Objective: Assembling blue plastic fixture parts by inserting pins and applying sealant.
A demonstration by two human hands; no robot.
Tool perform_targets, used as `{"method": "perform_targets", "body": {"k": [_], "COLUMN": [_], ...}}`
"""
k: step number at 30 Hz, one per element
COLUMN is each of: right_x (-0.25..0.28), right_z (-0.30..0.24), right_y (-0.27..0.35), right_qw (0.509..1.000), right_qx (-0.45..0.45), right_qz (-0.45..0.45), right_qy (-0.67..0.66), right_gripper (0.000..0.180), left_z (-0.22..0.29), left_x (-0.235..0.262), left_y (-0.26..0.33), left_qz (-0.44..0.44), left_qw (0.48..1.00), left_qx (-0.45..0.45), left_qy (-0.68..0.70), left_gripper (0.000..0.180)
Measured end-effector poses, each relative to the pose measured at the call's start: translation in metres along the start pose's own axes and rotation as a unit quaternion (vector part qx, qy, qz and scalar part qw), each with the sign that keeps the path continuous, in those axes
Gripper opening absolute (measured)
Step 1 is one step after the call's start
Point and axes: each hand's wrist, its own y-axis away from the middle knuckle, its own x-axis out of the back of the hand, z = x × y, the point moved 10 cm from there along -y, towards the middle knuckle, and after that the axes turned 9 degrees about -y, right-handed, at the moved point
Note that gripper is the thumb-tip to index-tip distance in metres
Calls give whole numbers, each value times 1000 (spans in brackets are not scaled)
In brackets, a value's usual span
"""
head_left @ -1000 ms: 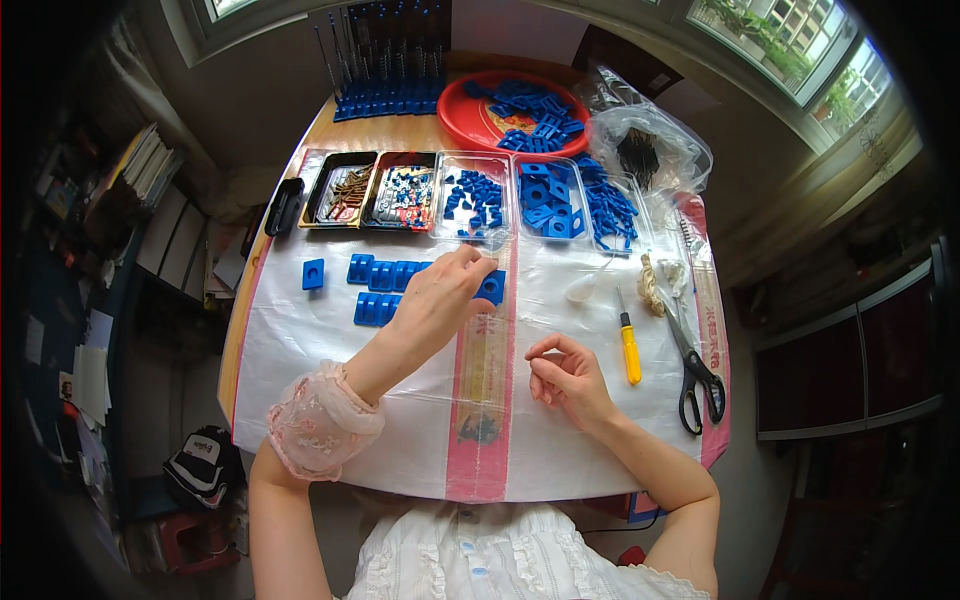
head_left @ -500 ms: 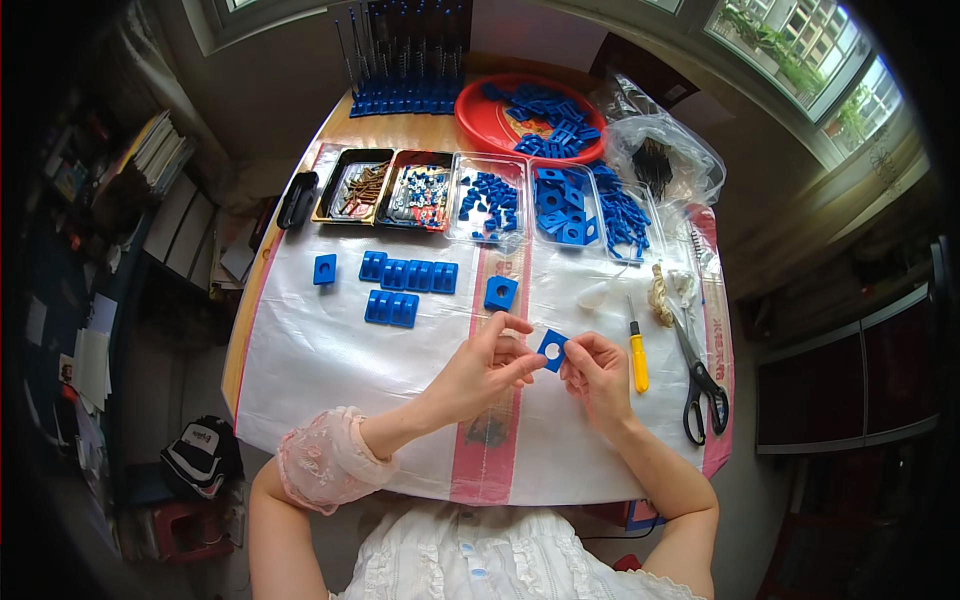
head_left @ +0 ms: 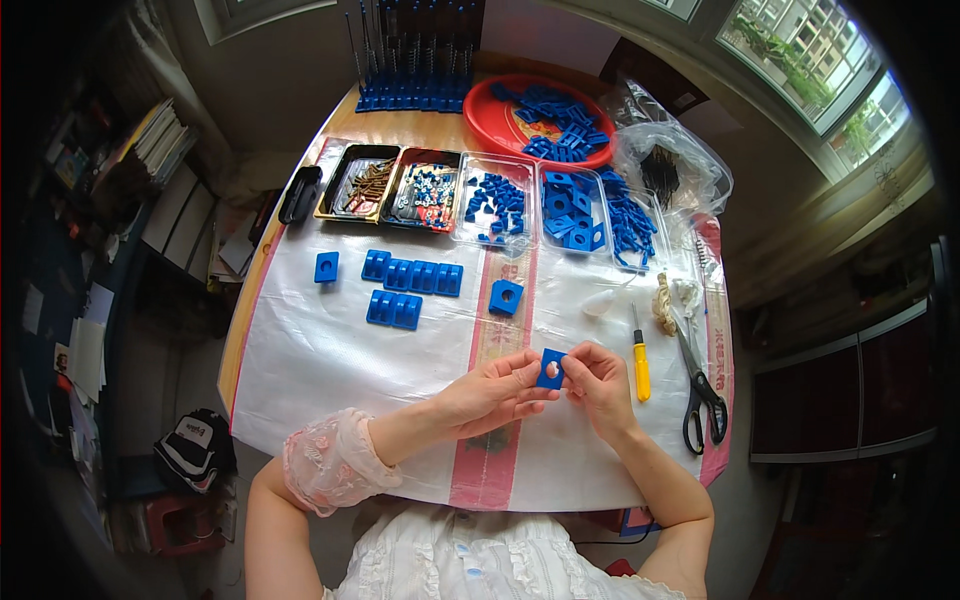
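Between my two hands, above the cloth, is a small blue square piece with a round hole [head_left: 551,355], tilted upright. My left hand [head_left: 492,393] has its thumb and index finger at the left edge of this piece, and the other fingers are loosely curled. On its right edge, my right hand [head_left: 602,388] pinches it between thumb and fingertips. Just beyond lie holed blue square pieces [head_left: 497,305], seemingly stacked. Farther left are two rows of blue blocks with rounded ridges [head_left: 410,277] and a single holed blue piece [head_left: 326,267].
Along the back stand trays of brass-coloured screws [head_left: 367,187], small mixed parts [head_left: 424,193] and blue pieces [head_left: 494,205]. Behind are a red basin [head_left: 480,125] and a rack of upright rods [head_left: 410,98]. A yellow-handled screwdriver [head_left: 641,370] and black scissors [head_left: 706,400] lie right.
My left hand has moved down and right, its fingers coming to the holed blue piece. The piece has turned slightly and sits a little lower; my right hand still pinches it.
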Motion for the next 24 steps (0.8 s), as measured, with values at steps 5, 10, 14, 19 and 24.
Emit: {"method": "perform_targets", "body": {"k": [5, 10, 14, 19, 24], "right_x": [3, 54, 64, 44, 32], "right_z": [-30, -96, -116, -104, -98], "right_y": [2, 13, 11, -15, -35], "right_qw": [991, 937, 930, 882, 778], "right_qx": [104, 292, 311, 178, 252], "right_qz": [25, 192, 193, 123, 73], "right_qy": [78, 23, 38, 418, 571], "right_gripper": [12, 10, 17, 51, 45], "left_z": [-1, 6, 6, 5, 5], "left_x": [6, 22, 26, 25, 23], "left_y": [-2, -3, -6, -2, -6], "left_qz": [19, 74, 69, 79, 61], "left_qw": [1000, 996, 995, 994, 996], "left_qx": [13, -8, -23, -22, -21], "left_qy": [19, 45, 70, 70, 58], "left_gripper": [25, 27, 28, 29, 27]}}
